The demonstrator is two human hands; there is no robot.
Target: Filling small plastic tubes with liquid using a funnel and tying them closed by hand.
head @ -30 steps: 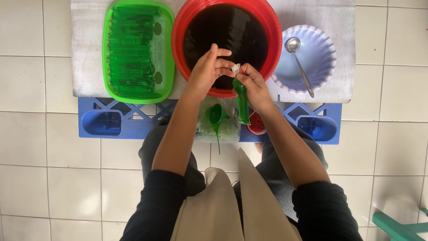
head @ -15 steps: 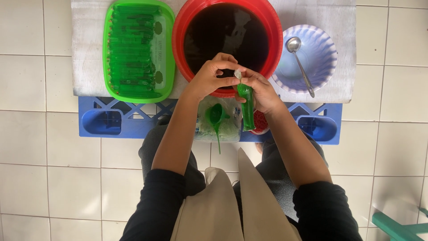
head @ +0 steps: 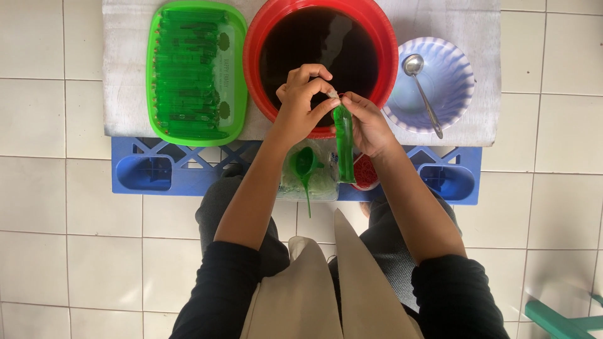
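Since half a second ago, both hands have risen slightly: left hand (head: 301, 103) and right hand (head: 367, 122) pinch the top of a filled green tube (head: 343, 144), at 6 o'clock of the red basin (head: 264, 37). Many tubes fill the green tray (head: 239, 81); dark liquid remains.

Your left hand (head: 303, 103) and right hand (head: 369, 125) meet over the near rim of the red basin (head: 264, 37), which blocks everything from 11 to 1 o'clock with dark liquid. At 10 o'clock the green tray (head: 235, 75), packed with filled green tubes (head: 185, 75), sits just beside the basin; at 2 o'clock the white bowl (head: 455, 78) with its spoon (head: 422, 91) closes that side. Toward 6 o'clock the green funnel (head: 306, 166), the red bundle (head: 364, 171) and the hanging green tube (head: 343, 144) crowd the gap between your forearms, leaving open room only over the blue crate (head: 144, 172) ends at 8 and 4 o'clock.
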